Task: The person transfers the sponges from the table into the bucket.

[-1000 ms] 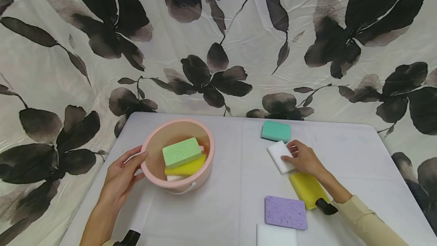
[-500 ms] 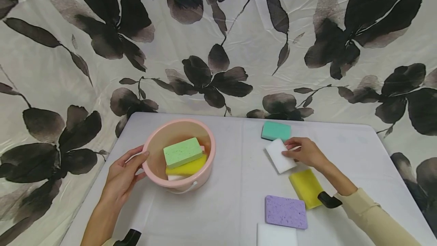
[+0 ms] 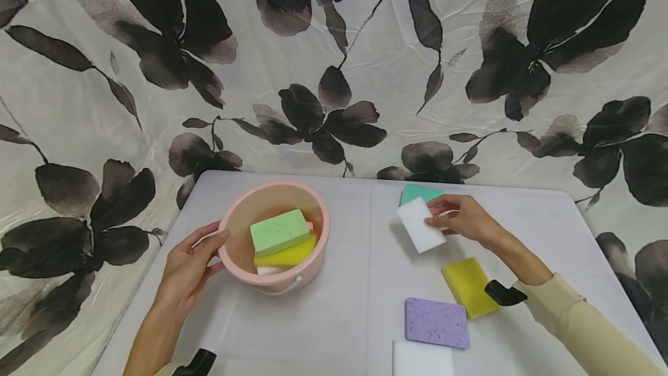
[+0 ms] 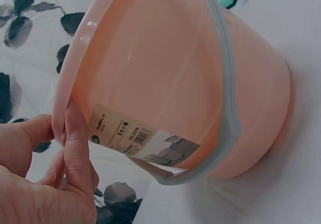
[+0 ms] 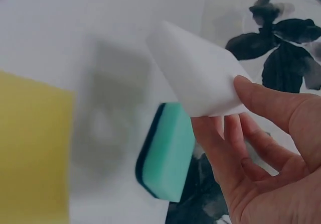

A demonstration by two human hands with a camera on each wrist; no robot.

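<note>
- Chief risk, by judgement: the white rectangular foam block (image 3: 421,225), right of centre in the frame, is pinched along one edge only; a slack or off-centre pinch could let it twist or drop onto the white-covered table (image 3: 355,306).
- Second risk: in the head view the block overlaps the teal sponge with dark backing (image 3: 416,191), near the table's far edge; dipping low there could nudge that sponge.
- Third risk: the round pink plastic bucket (image 3: 311,271), left of centre, is steadied from one side; a downward pull could tip it. Inside, the light green speckled sponge (image 3: 280,232) lies tilted over a bright yellow sponge (image 3: 292,255); a jolt might slide it off.
- Right hand (image 3: 467,220): thumb and fingers pinch the block by its right edge. Block extends left of the hand; its shadow sits apart, so it appears off the table.
- Left hand (image 3: 185,268): thumb and fingers grip the bucket's left rim. Well apart from the block, with the bucket between.
- Below the right hand in the frame: flat yellow rectangular sponge (image 3: 469,289); lower left of that, purple pitted rectangular sponge (image 3: 437,322); at the bottom edge, partly cut off, flat white slab (image 3: 424,358).
</note>
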